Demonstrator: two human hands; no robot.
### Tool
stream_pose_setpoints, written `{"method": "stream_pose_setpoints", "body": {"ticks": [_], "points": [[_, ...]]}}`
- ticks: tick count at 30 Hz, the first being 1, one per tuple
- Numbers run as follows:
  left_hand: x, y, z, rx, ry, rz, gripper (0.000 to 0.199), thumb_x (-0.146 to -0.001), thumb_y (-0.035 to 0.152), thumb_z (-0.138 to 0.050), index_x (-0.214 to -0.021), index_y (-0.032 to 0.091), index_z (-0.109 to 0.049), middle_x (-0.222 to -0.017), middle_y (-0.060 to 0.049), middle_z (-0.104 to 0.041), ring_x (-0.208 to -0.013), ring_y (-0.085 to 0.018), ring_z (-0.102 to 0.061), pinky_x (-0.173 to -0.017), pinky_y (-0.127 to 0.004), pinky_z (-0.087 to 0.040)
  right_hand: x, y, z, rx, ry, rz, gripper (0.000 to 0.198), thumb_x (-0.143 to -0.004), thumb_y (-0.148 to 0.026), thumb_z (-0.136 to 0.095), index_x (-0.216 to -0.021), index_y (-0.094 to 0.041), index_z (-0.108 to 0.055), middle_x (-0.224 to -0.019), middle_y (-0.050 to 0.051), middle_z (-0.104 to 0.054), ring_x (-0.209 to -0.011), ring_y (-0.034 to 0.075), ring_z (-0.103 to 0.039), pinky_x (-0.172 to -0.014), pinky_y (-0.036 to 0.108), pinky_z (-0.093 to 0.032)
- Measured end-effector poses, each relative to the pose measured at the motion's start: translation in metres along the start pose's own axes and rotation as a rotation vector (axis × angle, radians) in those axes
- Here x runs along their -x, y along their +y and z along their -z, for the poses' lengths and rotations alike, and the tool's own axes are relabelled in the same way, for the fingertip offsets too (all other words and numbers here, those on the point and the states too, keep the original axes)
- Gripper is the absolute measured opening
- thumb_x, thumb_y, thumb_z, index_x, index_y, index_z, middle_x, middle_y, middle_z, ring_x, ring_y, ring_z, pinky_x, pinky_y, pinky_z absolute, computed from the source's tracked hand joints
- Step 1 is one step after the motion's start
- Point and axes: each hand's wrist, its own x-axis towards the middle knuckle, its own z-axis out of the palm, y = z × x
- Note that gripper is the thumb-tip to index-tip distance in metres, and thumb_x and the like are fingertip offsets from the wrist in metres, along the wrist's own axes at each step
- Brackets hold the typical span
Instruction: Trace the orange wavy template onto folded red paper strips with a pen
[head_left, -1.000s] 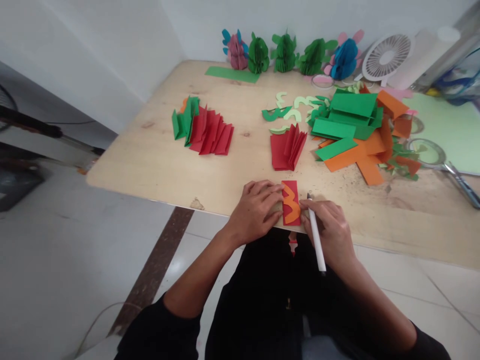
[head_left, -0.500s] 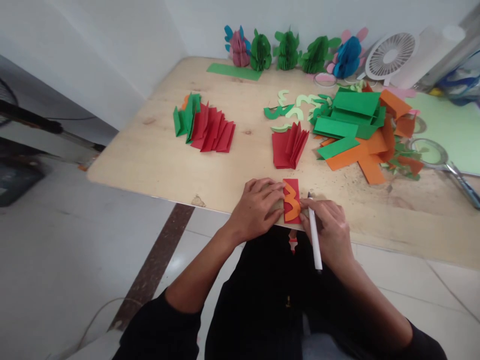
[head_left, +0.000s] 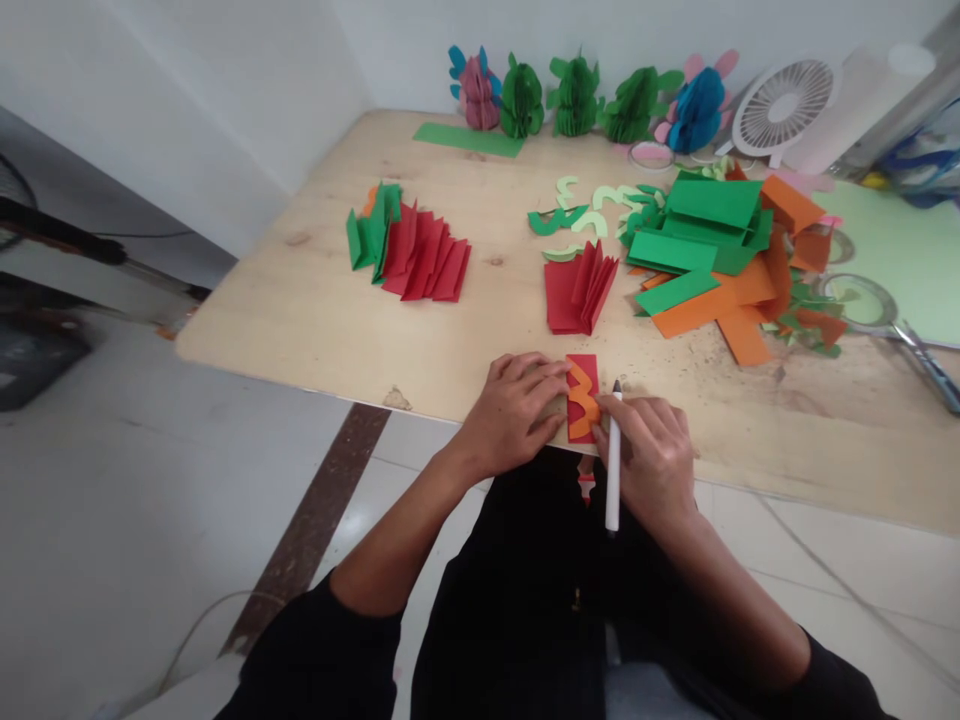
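The red paper (head_left: pixel 590 369) lies between the spread left hand (head_left: pixel 514 415) and the right hand (head_left: pixel 656 450), gripping a white pen (head_left: pixel 613 465).

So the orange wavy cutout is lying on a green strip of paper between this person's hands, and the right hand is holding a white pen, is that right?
Not quite: the strip of paper under the orange wavy cutout is red, not green, as the head view shows. It does lie between the left hand and right hand, and the right hand holds a white pen.
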Motion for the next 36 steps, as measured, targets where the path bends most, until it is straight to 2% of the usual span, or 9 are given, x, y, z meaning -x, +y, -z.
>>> {"method": "stream_pose_setpoints", "body": {"ticks": [8,16,23,31,36], "points": [[-0.0007,-0.0007,0.002,-0.011,-0.013,-0.015,0.021,-0.091,0.029,-0.053,-0.108,0.021,-0.061,-0.137,-0.003,-0.057,-0.128,-0.026,-0.043,-0.108,-0.045,-0.03,0.0004,0.0002,-0.0006,0.017,0.015,0.03,0.023,-0.089,-0.018,-0.057,-0.111,-0.017,-0.062,-0.086,0.006,-0.069,-0.082,0.021,-0.057,-0.075,0.034,-0.038],[-0.0008,0.0,0.002,-0.015,-0.008,-0.016,0.037,-0.085,0.049,-0.061,-0.108,0.02,-0.061,-0.139,-0.006,-0.056,-0.128,-0.028,-0.043,-0.109,-0.047,-0.029,-0.0004,-0.0005,0.0002,0.024,0.012,0.041,0.026,-0.089,-0.018,-0.055,-0.114,-0.019,-0.061,-0.085,0.005,-0.068,-0.08,0.022,-0.057,-0.073,0.035,-0.037],[-0.0014,0.0003,0.0034,-0.029,-0.028,-0.011,0.031,-0.084,0.042,-0.063,-0.107,0.022,-0.062,-0.139,-0.005,-0.056,-0.128,-0.029,-0.043,-0.109,-0.047,-0.03,0.0002,0.0005,0.0004,0.005,-0.008,0.031,0.028,-0.09,-0.02,-0.055,-0.117,-0.021,-0.06,-0.085,0.005,-0.069,-0.08,0.022,-0.057,-0.075,0.035,-0.037],[-0.0015,-0.0004,0.006,-0.035,-0.045,-0.033,0.024,-0.086,0.029,-0.056,-0.108,0.02,-0.06,-0.139,-0.005,-0.055,-0.128,-0.027,-0.043,-0.109,-0.046,-0.03,-0.0005,-0.001,0.0024,-0.015,-0.011,0.024,0.025,-0.09,-0.018,-0.056,-0.115,-0.02,-0.061,-0.086,0.005,-0.069,-0.081,0.021,-0.057,-0.075,0.034,-0.037],[-0.0018,-0.0004,0.0063,-0.036,-0.053,-0.023,0.024,-0.087,0.03,-0.056,-0.108,0.021,-0.061,-0.139,-0.004,-0.055,-0.129,-0.027,-0.043,-0.109,-0.046,-0.03,-0.0008,-0.0007,0.003,-0.04,-0.01,0.027,0.026,-0.089,-0.017,-0.055,-0.114,-0.02,-0.062,-0.087,0.005,-0.07,-0.081,0.021,-0.058,-0.074,0.034,-0.038]]}}
